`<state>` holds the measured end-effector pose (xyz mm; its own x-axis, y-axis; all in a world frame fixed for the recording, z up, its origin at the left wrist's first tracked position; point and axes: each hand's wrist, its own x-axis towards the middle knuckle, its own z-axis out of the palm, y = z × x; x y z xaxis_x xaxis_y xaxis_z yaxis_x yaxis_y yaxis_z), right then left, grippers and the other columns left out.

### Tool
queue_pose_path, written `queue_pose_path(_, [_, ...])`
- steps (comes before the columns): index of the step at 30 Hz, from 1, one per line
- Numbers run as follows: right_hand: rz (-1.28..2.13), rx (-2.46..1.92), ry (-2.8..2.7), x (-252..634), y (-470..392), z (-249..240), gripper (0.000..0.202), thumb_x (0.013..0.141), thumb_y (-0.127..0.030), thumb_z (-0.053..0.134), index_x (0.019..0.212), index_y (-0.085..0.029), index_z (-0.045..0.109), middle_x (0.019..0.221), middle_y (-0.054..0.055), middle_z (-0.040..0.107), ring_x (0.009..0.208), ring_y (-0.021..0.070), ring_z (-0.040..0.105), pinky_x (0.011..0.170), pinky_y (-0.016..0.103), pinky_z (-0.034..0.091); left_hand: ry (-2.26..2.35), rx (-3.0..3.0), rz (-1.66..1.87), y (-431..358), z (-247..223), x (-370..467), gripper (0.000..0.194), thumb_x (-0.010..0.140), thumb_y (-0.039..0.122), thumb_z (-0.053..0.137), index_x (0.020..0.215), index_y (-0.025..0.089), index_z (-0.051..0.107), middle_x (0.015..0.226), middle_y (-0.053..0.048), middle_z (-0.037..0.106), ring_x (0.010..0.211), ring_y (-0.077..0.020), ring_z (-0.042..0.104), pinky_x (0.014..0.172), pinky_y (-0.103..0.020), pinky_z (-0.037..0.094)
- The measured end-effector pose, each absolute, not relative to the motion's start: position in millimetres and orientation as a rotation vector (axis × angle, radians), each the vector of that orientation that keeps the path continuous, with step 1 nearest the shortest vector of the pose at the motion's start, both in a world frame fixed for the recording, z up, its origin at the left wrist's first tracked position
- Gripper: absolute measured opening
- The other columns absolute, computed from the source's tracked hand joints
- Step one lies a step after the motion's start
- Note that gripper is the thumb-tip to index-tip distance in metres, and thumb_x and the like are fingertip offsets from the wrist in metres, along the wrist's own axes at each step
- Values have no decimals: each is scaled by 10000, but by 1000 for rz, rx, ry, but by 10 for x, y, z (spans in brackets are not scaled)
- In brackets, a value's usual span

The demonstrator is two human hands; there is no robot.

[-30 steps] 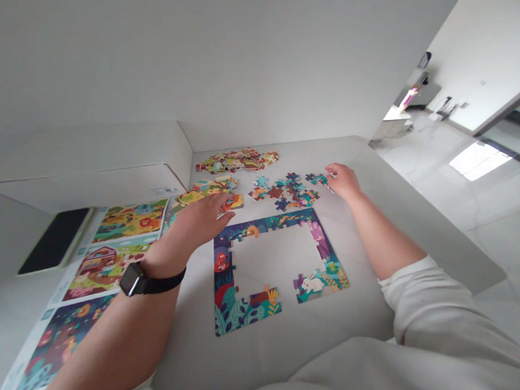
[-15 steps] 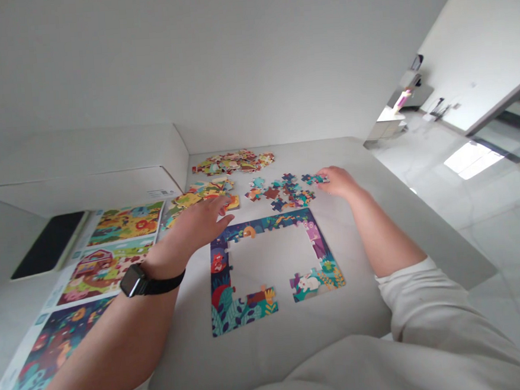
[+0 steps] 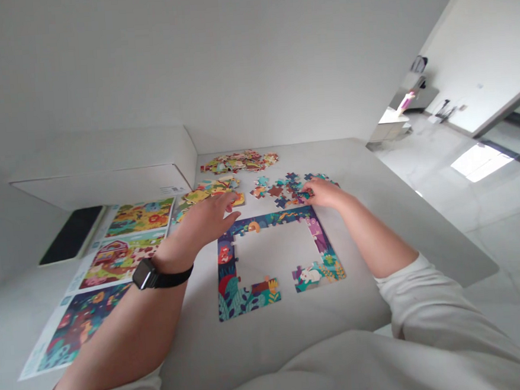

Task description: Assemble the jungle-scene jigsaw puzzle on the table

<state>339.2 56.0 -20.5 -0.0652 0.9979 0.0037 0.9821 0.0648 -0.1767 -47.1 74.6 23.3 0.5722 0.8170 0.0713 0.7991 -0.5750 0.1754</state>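
My right hand (image 3: 324, 193) is at the right side of the loose dark teal puzzle pieces (image 3: 288, 184), its fingertips pinched on a puzzle piece (image 3: 304, 195). Over the near edge of the yellow puzzle pieces (image 3: 202, 193) hovers my left hand (image 3: 210, 218), with a watch on its wrist; thumb and fingers are apart and hold nothing. Between my arms lies a joined puzzle border (image 3: 227, 274), showing plants, a fox and a white rabbit. Its middle is bare table, and a gap breaks its near side.
A picture sheet (image 3: 112, 244) with three printed scenes lies at the left, partly under my left forearm. Beside it are a dark phone (image 3: 73, 233) and a white box (image 3: 108, 185). Another heap of puzzle pieces (image 3: 240, 161) lies by the wall.
My right hand has moved left from the rightmost dark pieces to those nearer the middle. My left hand stays nearly in place. The view has shifted slightly.
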Motion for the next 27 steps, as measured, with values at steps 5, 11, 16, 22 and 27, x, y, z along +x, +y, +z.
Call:
queue_pose_path(5, [196, -2061, -2092, 3358, 488, -96, 162, 855, -261, 831, 1002, -246, 764, 1038, 59, 794, 974, 236, 726, 885, 340, 545, 1361, 2622, 297, 503, 359, -568, 502, 1000, 469, 532, 1442, 242, 604, 1231, -94, 776, 1103, -289, 732, 952, -384, 544])
queue_pose_path(11, [402, -1733, -1884, 3245, 124, 164, 196, 869, -333, 785, 1010, -228, 698, 903, 14, 749, 823, 192, 696, 789, 313, 548, 1277, 2492, 562, -16, 704, -791, 476, 997, 484, 556, 1396, 234, 633, 1104, -76, 796, 932, -232, 745, 853, -345, 567])
queue_pose_path(16, [733, -1404, -1542, 2934, -464, 285, 455, 882, -539, 738, 1222, -264, 614, 1101, 37, 738, 836, 191, 723, 776, 350, 616, 1166, 2354, 661, -513, 764, -743, 420, 982, 480, 611, 1312, 229, 676, 1021, -58, 793, 867, -198, 734, 799, -317, 573])
queue_pose_path(22, [1053, -1157, -1341, 2360, -868, 232, 476, 799, -626, 832, 1029, -247, 660, 990, 38, 755, 873, 208, 748, 803, 358, 638, 1024, 2186, 799, -704, 362, -295, 385, 952, 497, 666, 1221, 224, 705, 1008, -51, 772, 833, -178, 711, 763, -304, 578])
queue_pose_path(27, [1169, -1127, -1132, 1999, -898, 0, 561, 677, -675, 907, 942, -238, 674, 896, 11, 750, 858, 188, 729, 821, 343, 627, 946, 1832, 947, -631, -30, -63, 489, 891, 614, 710, 1124, 184, 697, 972, -62, 743, 790, -165, 686, 689, -286, 577])
